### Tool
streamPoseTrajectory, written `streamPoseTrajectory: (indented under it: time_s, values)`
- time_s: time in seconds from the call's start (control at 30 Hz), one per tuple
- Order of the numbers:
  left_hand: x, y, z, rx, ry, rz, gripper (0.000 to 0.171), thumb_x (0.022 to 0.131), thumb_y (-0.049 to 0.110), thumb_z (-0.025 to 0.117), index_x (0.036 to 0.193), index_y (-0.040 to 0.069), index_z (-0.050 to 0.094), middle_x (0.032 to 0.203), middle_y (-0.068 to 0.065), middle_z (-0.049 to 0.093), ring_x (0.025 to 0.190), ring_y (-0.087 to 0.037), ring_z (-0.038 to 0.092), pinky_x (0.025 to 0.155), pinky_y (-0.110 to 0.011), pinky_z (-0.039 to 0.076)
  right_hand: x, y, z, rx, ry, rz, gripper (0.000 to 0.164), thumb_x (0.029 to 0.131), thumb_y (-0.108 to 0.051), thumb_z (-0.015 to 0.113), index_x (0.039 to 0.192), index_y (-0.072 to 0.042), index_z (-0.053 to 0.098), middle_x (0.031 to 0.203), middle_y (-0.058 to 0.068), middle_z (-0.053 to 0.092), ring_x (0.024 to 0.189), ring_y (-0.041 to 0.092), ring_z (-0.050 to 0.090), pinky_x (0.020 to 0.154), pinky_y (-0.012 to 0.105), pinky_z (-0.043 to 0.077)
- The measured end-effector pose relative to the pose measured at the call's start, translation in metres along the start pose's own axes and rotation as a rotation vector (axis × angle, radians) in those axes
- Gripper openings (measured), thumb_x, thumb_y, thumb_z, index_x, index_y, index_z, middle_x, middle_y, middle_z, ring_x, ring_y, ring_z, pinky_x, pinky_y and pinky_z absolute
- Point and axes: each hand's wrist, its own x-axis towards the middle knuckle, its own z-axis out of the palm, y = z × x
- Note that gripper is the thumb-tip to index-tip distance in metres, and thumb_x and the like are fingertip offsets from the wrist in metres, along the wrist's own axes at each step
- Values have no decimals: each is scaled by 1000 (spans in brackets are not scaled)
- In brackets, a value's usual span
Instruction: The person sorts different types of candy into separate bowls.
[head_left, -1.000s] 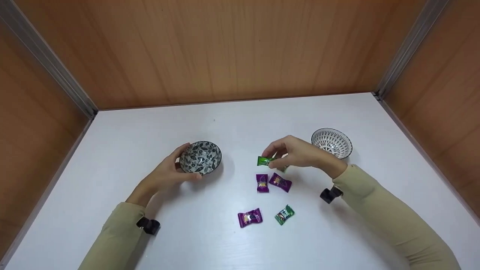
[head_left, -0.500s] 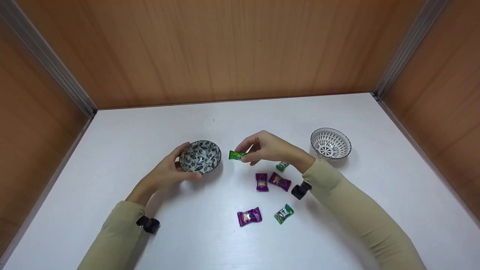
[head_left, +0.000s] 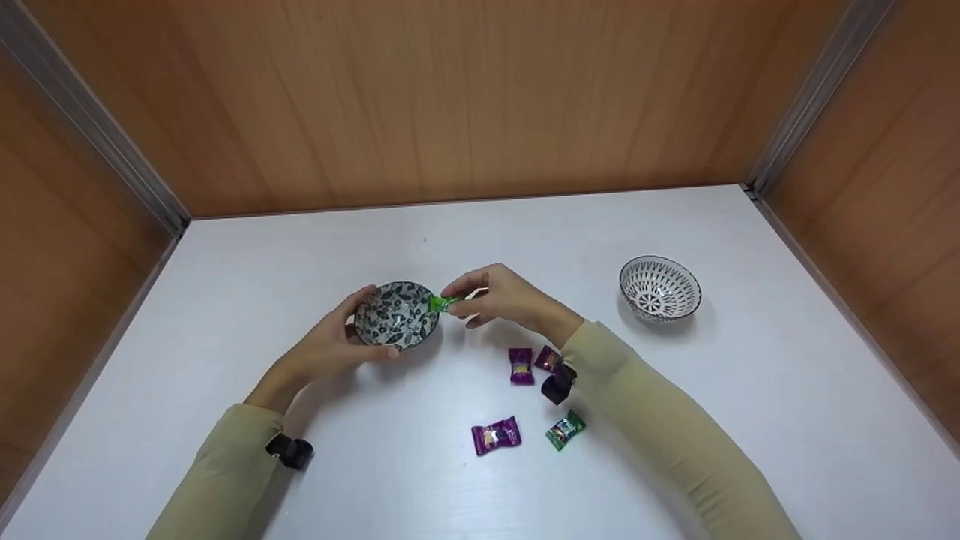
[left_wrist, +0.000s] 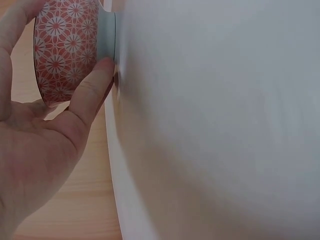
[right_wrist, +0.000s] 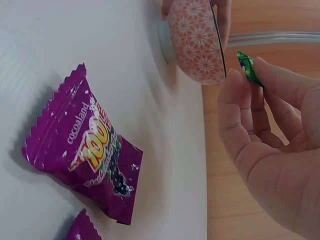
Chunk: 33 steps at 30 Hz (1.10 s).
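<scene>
Delicately, a right hand (head_left: 504,298) pinches a green-wrapped sweet (head_left: 438,304), the grip nearly closed, at the right rim of a floral bowl (head_left: 397,315); whether sweet and rim touch, I cannot tell. Spread wide, the left hand (head_left: 335,341) holds the bowl's opposite side, fingers and thumb curved round it. Dark leaves and flowers pattern its inside, white blossoms on coral red its outside. Right of the bowl and nearer the person, a purple packet (right_wrist: 95,155) reads "cocoaland" and "100" above dark berries, its finer lettering blurred. The sweet's wrapper is shiny, its print too small for me to read.
</scene>
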Motion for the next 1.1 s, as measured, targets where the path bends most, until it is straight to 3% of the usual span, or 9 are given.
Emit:
streamPoseTrajectory:
  time_s: [0.3,0.63,1.1]
  values:
    - [-3,2,-3,31,11,4,115,76,30,92,163,18,18,165,-11,19,141,-40,40,113,-47,37,17,2,20,48,66,26,22,91,-10,78,112,-6,75,110,9,69,99,30,68,81,37,61]
    - [-2,2,-1,51,0,-11,115,77,32,91,163,18,17,166,-10,17,142,-39,38,114,-48,36,22,7,26,58,95,47,21,91,-12,78,112,-9,76,109,9,69,94,25,69,83,40,60]
    - [0,-1,-2,45,0,12,117,76,33,92,163,15,17,165,-11,19,140,-38,40,112,-47,38,19,11,23,114,59,-10,39,92,-12,77,127,3,66,109,8,68,92,23,69,84,41,60]
